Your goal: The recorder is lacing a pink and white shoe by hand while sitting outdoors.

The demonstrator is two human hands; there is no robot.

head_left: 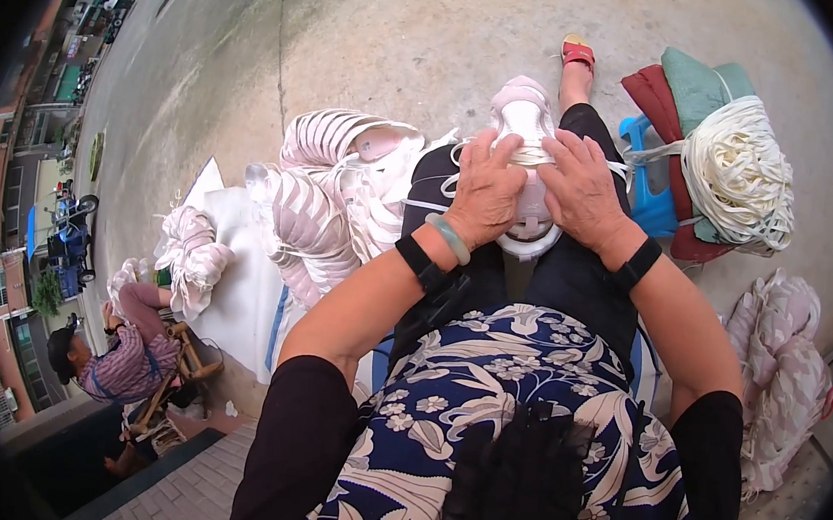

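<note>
Across my lap lies a pale pink and white shoe upper (526, 116), its long axis pointing away from me. White shoelaces (536, 158) run across its middle, and loose loops stick out to the left and right. My left hand (487, 192), with a jade-coloured bangle above it, is closed with bent fingers at the left side of the lacing. From the right, my right hand (584, 193) is closed on the lacing too. The fingertips of both hands meet the laces near the shoe's centre line; their exact pinch is partly hidden.
Stacked pale pink shoe uppers (316, 217) lie on a white sheet (236, 284) at my left. To the right, a thick bundle of white laces (741, 175) rests by folded cloth and a blue stool (648, 196). Tied bundles (779, 361) stand lower right. Another person (125, 363) sits far left.
</note>
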